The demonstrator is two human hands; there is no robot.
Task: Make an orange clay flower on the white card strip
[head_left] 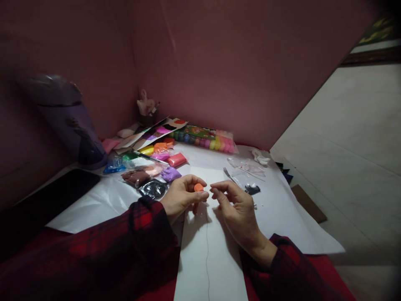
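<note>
An orange lump of clay (pixel 198 187) is held between the thumb and fingers of my left hand (pixel 184 194), above a long white paper strip (pixel 194 259). A thin wavy line runs down the strip. Just to the right, my right hand (pixel 236 209) has its thumb and index finger pinched together, their tips close to the lump but apart from it. Anything between those fingertips is too small to make out.
Bagged coloured clay, including a red piece (pixel 176 160) and a black one (pixel 153 189), lies at the left. Behind are a multicoloured clay pack (pixel 203 140) and a purple bin (pixel 83 125). A fork (pixel 228 173) and black clay (pixel 252 190) lie at the right.
</note>
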